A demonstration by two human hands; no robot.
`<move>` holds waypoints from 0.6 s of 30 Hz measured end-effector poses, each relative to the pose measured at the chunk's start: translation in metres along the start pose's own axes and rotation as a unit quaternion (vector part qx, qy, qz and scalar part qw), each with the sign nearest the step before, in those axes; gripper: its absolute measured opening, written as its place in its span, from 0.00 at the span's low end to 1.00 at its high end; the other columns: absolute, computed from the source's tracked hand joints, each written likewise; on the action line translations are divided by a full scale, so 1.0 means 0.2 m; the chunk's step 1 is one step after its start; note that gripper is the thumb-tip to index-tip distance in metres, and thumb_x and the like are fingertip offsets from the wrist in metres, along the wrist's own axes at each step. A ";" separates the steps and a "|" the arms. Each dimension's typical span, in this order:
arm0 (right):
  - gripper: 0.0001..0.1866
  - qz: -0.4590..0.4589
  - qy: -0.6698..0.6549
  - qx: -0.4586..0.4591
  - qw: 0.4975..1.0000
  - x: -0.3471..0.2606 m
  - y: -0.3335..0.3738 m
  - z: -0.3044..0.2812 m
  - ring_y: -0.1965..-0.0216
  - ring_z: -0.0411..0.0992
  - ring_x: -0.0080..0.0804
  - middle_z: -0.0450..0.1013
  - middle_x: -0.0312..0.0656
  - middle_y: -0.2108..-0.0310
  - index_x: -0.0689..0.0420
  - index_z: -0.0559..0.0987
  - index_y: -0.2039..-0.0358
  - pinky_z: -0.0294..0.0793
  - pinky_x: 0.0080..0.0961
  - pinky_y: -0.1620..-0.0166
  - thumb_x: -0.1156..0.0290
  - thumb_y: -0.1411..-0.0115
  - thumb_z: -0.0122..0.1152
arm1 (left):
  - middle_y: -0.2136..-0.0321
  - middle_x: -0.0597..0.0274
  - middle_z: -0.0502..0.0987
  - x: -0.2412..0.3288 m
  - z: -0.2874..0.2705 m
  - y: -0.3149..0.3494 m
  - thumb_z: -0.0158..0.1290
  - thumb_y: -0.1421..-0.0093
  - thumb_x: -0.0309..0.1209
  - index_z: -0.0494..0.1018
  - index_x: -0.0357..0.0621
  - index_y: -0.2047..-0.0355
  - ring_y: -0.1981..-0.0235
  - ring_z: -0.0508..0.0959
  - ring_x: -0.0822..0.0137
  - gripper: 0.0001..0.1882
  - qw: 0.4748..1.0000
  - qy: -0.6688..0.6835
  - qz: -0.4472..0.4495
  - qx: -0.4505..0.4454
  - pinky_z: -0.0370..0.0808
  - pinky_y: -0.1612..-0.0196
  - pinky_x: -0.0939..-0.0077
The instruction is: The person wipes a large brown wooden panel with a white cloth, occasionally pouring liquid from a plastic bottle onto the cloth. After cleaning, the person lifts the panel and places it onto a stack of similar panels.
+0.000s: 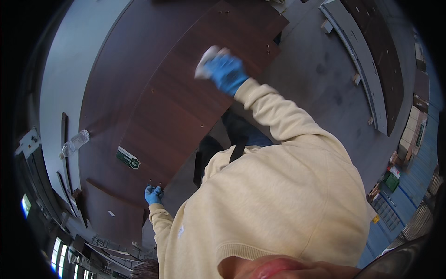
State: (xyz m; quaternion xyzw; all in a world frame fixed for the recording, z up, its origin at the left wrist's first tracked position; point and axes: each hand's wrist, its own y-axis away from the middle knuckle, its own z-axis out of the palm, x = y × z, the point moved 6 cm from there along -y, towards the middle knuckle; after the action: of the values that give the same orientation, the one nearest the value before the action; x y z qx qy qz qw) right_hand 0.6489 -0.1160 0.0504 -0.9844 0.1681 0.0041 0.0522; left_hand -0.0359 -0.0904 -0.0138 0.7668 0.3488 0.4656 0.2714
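Observation:
A long dark brown wood-grain panel [179,100] with small drilled holes lies in front of me. My right hand [227,74], in a blue glove, is closed on a white cloth [204,63] over the panel's far right part. That hand and the cloth are blurred by motion. At the near left end of the panel, by its edge, is my left hand [154,194], also blue-gloved. Its fingers are curled, and whatever they may hold is too small to make out. A green and white label [127,158] lies on the panel near this hand.
Left of the panel, a clear plastic bottle [75,143] lies beside narrow dark strips [65,153]. A pale board [69,56] runs along the far left. On the right, a stack of long panels [367,60] rests on small blocks above the grey floor [320,79].

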 end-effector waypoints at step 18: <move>0.10 -0.041 -0.135 0.018 0.990 0.09 0.46 -0.01 0.61 0.78 0.43 0.78 0.42 0.62 0.47 0.81 0.57 0.79 0.40 0.62 0.68 0.38 0.58 | 0.71 0.69 0.73 -0.07 -0.04 -0.02 0.55 0.43 0.10 0.72 0.46 0.44 0.80 0.73 0.72 0.27 0.999 -0.014 0.017 0.046 0.73 0.79 0.72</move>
State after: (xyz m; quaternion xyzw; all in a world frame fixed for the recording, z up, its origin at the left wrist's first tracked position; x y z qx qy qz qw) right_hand 0.6350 -0.2082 0.0427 -0.9798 0.1187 0.1322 0.0922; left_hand -0.0486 -0.0987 -0.0203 0.7908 0.3529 0.4427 0.2327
